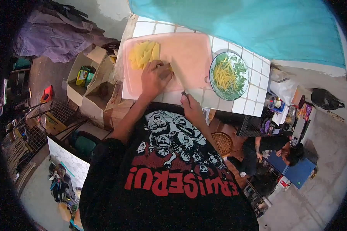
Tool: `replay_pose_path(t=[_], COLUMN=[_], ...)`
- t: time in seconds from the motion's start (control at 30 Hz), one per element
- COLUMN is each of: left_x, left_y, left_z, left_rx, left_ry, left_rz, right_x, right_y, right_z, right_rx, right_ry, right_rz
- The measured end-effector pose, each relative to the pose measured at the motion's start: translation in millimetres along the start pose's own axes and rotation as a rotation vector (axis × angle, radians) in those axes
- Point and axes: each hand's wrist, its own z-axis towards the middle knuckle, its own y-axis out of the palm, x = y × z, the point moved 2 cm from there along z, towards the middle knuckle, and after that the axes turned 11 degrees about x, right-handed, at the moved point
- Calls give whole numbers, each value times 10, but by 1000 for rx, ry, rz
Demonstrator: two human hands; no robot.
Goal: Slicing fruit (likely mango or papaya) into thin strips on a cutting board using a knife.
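My right hand (193,107) grips the dark handle of a kitchen knife (178,74), whose blade points away from me over a pink cutting board (188,49). Just left of the blade, my left hand (156,76) rests on the board with bent fingers. A bit of yellow food shows at its fingertips, mostly hidden under them. Beyond that hand lies a pile of thin yellow slices (144,55), possibly potato or mango. To the right of the board stands a bowl (245,83) with thin yellow strips (225,75) over green and pale shreds.
The white tiled counter (254,86) carries the board and bowl. Behind it hangs a turquoise cloth (248,29). Open cardboard boxes (88,83) stand at left. A rattan stool (222,143) is below the counter at right, with another person (269,147) seated farther off.
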Motion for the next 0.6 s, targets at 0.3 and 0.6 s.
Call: replay_pose_path(t=[0.3, 0.6], left_x=[-34, -1], left_y=[31, 19], left_z=[-21, -11], left_rx=[15, 10], left_ry=[0, 2], left_rz=[-4, 23], right_x=[-7, -77], right_y=[-40, 42], right_z=[32, -9], right_rx=[-47, -63], right_ry=[60, 17], right_rz=[-174, -234])
